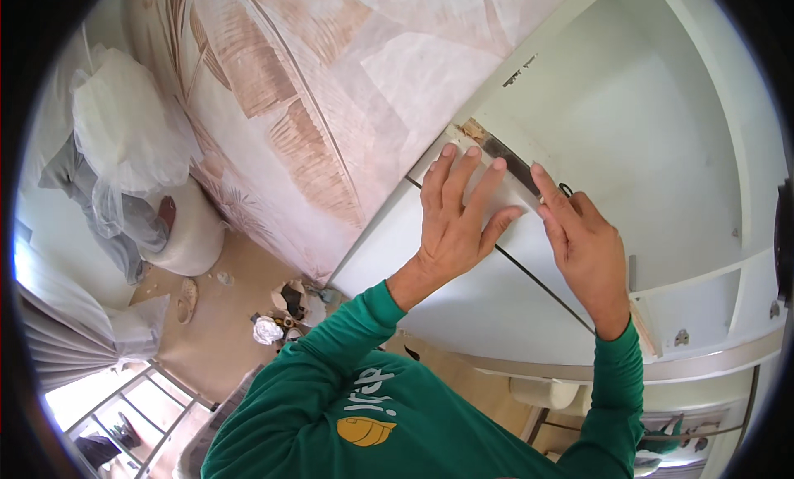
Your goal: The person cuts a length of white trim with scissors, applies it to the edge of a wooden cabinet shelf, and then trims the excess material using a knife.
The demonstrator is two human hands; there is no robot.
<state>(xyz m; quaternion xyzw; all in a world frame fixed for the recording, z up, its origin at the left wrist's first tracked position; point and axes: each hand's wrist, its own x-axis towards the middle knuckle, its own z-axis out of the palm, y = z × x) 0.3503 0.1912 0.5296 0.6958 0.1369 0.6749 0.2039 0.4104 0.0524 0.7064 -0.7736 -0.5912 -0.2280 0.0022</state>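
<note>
My left hand [457, 206] lies with fingers spread on the white panel edge of a cabinet [430, 285], palm down beside a flat dark metal blade [511, 160]. My right hand [584, 246] is closed round the near end of that blade, index finger stretched along it. A small black loop [565, 189] sticks out by the right fingers. The blade's far end reaches a rough, chipped patch of bare wood [472, 130] at the cabinet's corner by the wall. The handle, if there is one, is hidden in my right hand.
A patterned pink-beige wall [273, 90] rises at the left. The open white cabinet interior [637, 123] is at the right, with a small slot [519, 70] in its side. On the floor lie a slipper [188, 301] and a pile of odds and ends [289, 309]. A plastic-wrapped bundle [132, 123] stands far left.
</note>
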